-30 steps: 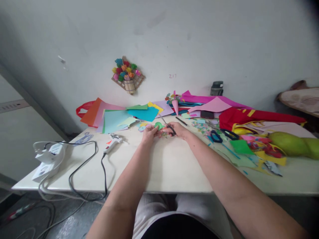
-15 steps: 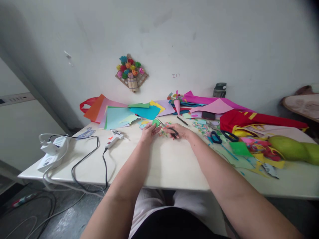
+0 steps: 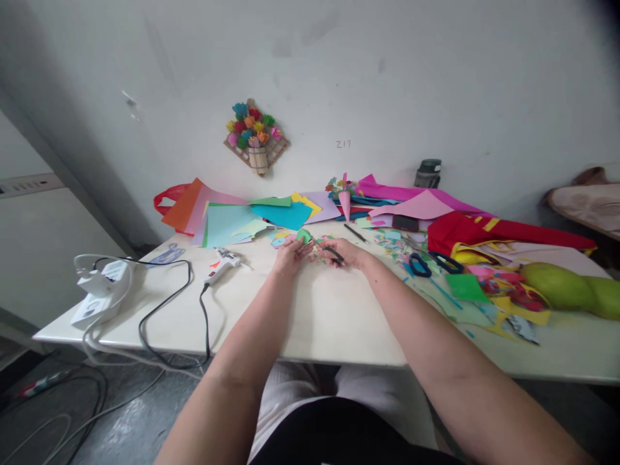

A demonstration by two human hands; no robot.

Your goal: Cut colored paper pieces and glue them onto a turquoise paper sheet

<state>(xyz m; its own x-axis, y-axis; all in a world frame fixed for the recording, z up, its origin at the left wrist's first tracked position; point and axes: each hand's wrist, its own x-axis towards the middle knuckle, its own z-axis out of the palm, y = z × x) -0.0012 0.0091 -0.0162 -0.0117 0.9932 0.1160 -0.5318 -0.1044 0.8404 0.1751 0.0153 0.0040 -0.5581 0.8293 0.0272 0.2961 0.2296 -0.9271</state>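
Between the fingers of my left hand is a small piece of green paper. Dark-handled scissors are gripped in my right hand, and their blades reach left to the paper's edge. Both hands are close together over the middle of the white table. Small coloured paper scraps lie around and behind them. A black pen rests just beyond my right hand.
A glue gun and its cord lie left, near a white power strip. Coloured paper sheets and a pink paper cone are at the back. Blue-handled scissors, a green paper square and a green pillow-like object lie right.
The scissor blades have moved up against the green paper, which is now turned and looks less round. The hands keep nearly the same place; the view has shifted slightly.
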